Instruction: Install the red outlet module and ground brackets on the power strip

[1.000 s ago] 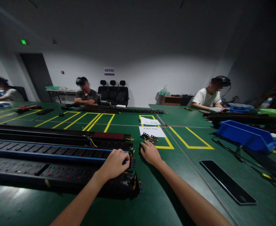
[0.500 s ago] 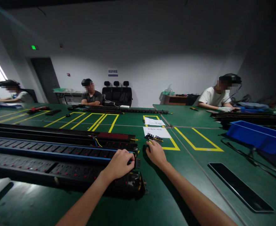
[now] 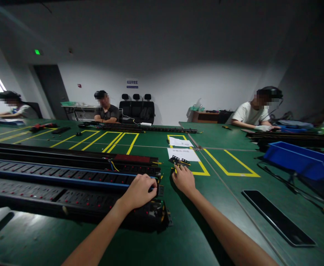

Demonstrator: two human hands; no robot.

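Note:
My left hand (image 3: 141,190) lies over the right end of a long black power strip with a blue edge (image 3: 95,180); its fingers curl down around that end, and the fingertips are hidden. Nearer to me runs a second long black power strip (image 3: 95,201) with red dots, its end cap open and showing wires. To the right, my right hand (image 3: 184,180) rests low over the green table, fingers reaching forward and slightly apart. Right at those fingertips are small black brackets with holes (image 3: 180,160); whether the fingers touch them I cannot tell.
Sheets of white paper (image 3: 184,154) lie beyond the brackets. A black phone-like slab (image 3: 278,218), cables (image 3: 286,181) and a blue bin (image 3: 300,160) are on the right. Further strips (image 3: 151,128) lie across the table. Several people sit around it.
Both hands stay nearly in place, the left still over the strip end and the right by the brackets. The view has shifted slightly.

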